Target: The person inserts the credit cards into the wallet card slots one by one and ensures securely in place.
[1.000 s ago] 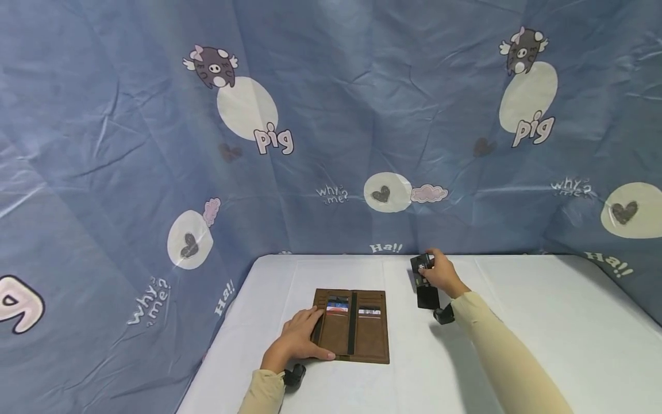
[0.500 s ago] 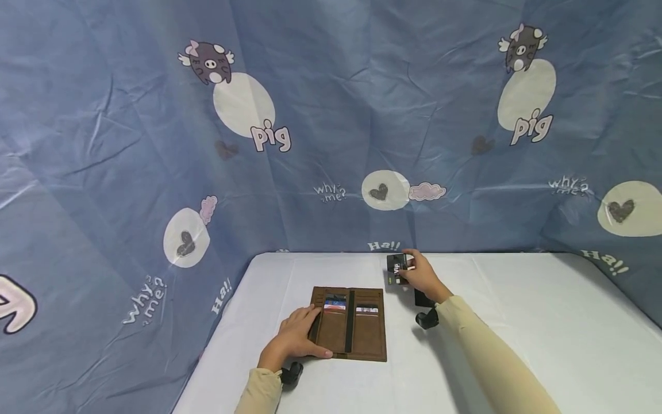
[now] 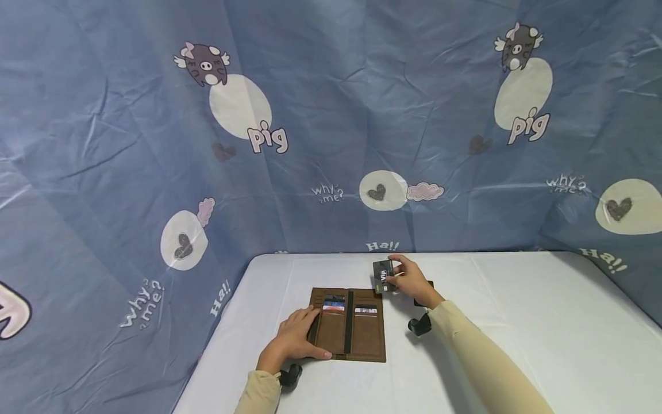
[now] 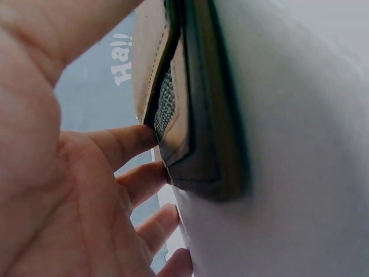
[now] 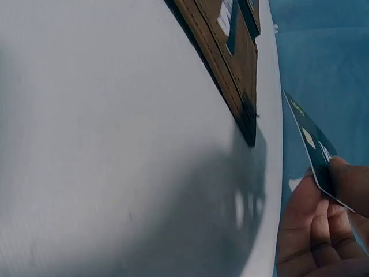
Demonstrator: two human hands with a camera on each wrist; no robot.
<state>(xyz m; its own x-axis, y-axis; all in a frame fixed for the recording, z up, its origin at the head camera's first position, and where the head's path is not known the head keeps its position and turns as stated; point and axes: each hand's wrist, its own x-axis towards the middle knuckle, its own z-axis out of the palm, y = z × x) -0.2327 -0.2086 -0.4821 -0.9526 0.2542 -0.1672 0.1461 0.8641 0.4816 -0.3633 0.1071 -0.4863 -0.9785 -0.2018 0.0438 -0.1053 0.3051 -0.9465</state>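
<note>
A brown bifold wallet (image 3: 331, 339) lies spread flat on the white table, with a dark strap down its middle. My left hand (image 3: 296, 336) rests at its left side, thumb along the near edge; in the left wrist view, extended fingertips touch the wallet's edge (image 4: 176, 130). My right hand (image 3: 412, 282) pinches a black VIP card (image 3: 381, 275) between thumb and fingers, just past the wallet's far right corner. The right wrist view shows the card (image 5: 311, 144) tilted and raised off the table, its chip facing up.
Several cards (image 3: 333, 305) sit in the wallet's left slots, and a light-edged card (image 3: 366, 311) shows in the right ones. A flat black item (image 3: 431, 283) lies partly hidden behind my right wrist. A blue printed curtain (image 3: 331, 144) hangs at the table's far edge.
My right hand has picked the VIP card up from beside the flat black item and carried it left to the wallet's far right corner. The left hand has stayed on the wallet.
</note>
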